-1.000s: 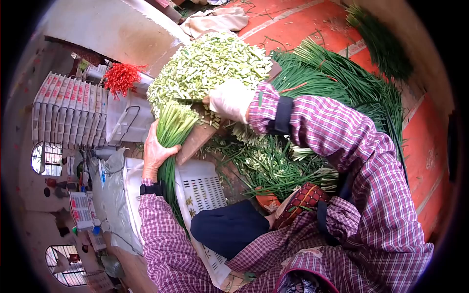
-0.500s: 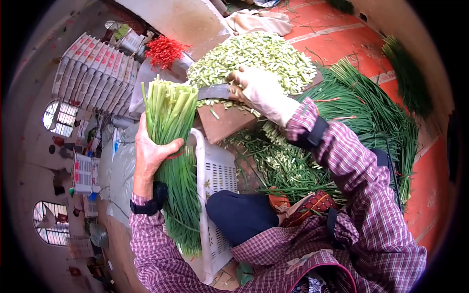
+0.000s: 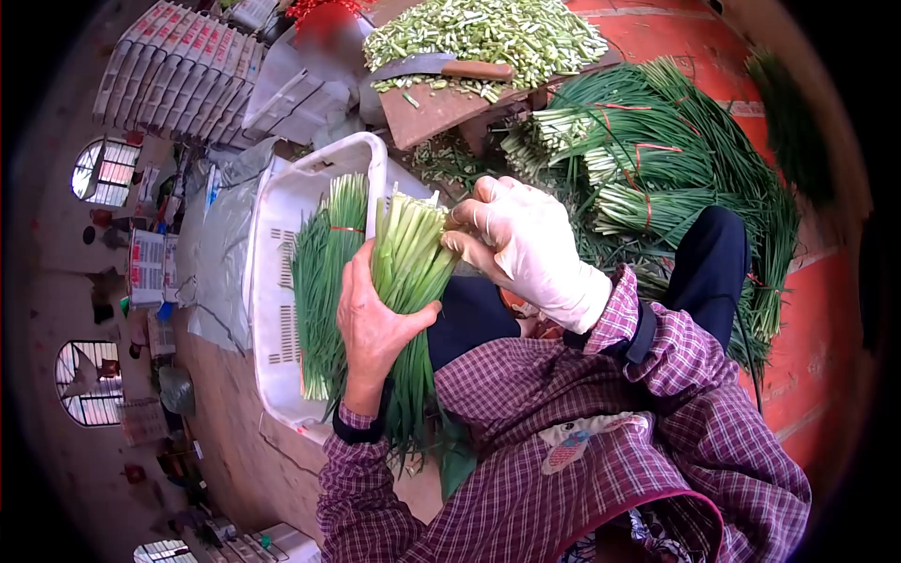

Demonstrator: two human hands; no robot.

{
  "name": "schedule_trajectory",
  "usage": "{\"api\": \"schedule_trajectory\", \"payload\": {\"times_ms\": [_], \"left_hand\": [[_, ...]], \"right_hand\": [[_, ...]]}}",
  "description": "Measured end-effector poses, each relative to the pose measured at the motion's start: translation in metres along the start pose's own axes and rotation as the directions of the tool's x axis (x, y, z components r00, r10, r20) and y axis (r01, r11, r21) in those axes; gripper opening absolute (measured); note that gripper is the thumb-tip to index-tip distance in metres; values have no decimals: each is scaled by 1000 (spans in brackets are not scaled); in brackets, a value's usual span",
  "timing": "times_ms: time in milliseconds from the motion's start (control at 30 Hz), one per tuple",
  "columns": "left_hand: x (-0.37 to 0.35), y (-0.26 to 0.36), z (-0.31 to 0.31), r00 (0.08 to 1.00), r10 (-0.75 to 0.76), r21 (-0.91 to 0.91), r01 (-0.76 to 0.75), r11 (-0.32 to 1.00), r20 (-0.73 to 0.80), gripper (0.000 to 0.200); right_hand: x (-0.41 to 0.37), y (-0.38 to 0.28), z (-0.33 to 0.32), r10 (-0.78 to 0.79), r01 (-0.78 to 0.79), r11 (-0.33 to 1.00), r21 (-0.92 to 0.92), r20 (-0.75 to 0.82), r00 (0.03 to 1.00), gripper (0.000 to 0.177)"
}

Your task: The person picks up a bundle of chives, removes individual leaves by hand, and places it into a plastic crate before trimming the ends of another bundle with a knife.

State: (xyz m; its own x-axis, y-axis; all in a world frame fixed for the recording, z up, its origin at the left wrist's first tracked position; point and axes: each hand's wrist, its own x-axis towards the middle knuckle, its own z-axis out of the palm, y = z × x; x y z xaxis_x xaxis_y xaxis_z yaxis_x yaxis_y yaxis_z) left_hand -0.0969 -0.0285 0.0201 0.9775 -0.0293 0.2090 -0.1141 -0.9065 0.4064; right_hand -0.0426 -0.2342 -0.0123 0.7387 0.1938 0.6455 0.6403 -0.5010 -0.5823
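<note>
My left hand [image 3: 377, 324] is wrapped round a bundle of garlic chives [image 3: 410, 246], its pale cut ends up and its green leaves hanging down. My right hand [image 3: 537, 246], in a white glove, has its bent fingers and thumb at the cut ends, pinching at stalks there; the fingertips are partly hidden. A knife [image 3: 477, 70] with a wooden handle lies on the wooden board [image 3: 418, 114], against a heap of chopped stalk pieces [image 3: 526, 36]. Beside my left hand, a white plastic basket [image 3: 267, 314] holds another tied bundle of chives [image 3: 319, 277].
Several tied bundles of chives [image 3: 657, 159] lie to the right, beside my raised knee [image 3: 709, 253]. Stacked white crates [image 3: 178, 75] stand at the upper left. A grey plastic sheet [image 3: 218, 281] lies left of the basket.
The knife has left my right hand and lies on the board. My right hand has come down to the bundle's cut ends. My left hand has moved the bundle right and down.
</note>
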Motion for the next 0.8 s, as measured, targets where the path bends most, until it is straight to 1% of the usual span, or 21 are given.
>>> {"api": "schedule_trajectory", "payload": {"times_ms": [33, 67, 133, 200, 300, 367, 433, 500, 567, 633, 700, 733, 767, 800], "left_hand": [[-3, 1, 3, 1000, -2, -2, 2, 1000, 6, 90], [-4, 1, 6, 1000, -1, 14, 1, 1000, -16, 90], [-6, 4, 8, 999, -2, 43, 4, 999, -45, 90], [-7, 1, 11, 998, 19, 27, -17, 999, -57, 91], [-10, 1, 14, 995, 52, 12, -51, 999, -81, 92], [-14, 3, 16, 992, 46, 50, -41, 998, -113, 93], [-14, 4, 18, 992, 44, 48, -39, 998, -116, 93], [-16, 4, 18, 992, 41, 48, -35, 998, -120, 94], [-16, 2, 18, 991, 42, 46, -37, 998, -128, 94], [-17, -1, 18, 989, 54, 25, -51, 998, -137, 94], [-16, -2, 16, 987, 65, 2, -65, 998, -146, 94], [-16, -1, 14, 994, 2, -28, -5, 1000, -105, 95], [-15, 0, 12, 996, -59, -54, 55, 997, -60, 97], [-15, 0, 12, 997, -46, -54, 43, 998, -65, 95]], "right_hand": [[-4, 0, -1, 17, -17, 1000, 26, 13, 1000, 22], [-8, 0, 0, 36, -36, 999, 7, -3, 999, 26], [-14, -3, -2, 22, -22, 1000, 6, -13, 1000, 26], [-20, -4, -3, 6, -5, 1000, 14, -55, 998, 27], [-29, -2, 2, 19, -22, 999, -25, -100, 995, 26], [-30, -7, -1, 32, -33, 999, -11, -85, 996, 24], [-30, -8, 0, 45, -45, 999, 3, -68, 997, 22], [-27, -5, 9, 33, -41, 995, -94, -87, 996, 20], [-24, -6, 9, 22, -32, 994, -102, -98, 995, 19], [-22, -6, 4, -77, 65, 992, -104, -116, 990, 17], [-20, 2, -4, -122, 92, 986, -138, -229, 966, 17], [-18, 7, -13, -93, 58, 987, -153, -230, 969, 16], [-13, 11, -26, -85, 41, 985, -168, -266, 960, 14], [-11, 20, -36, -59, -4, 980, -200, -304, 951, 12]]}}
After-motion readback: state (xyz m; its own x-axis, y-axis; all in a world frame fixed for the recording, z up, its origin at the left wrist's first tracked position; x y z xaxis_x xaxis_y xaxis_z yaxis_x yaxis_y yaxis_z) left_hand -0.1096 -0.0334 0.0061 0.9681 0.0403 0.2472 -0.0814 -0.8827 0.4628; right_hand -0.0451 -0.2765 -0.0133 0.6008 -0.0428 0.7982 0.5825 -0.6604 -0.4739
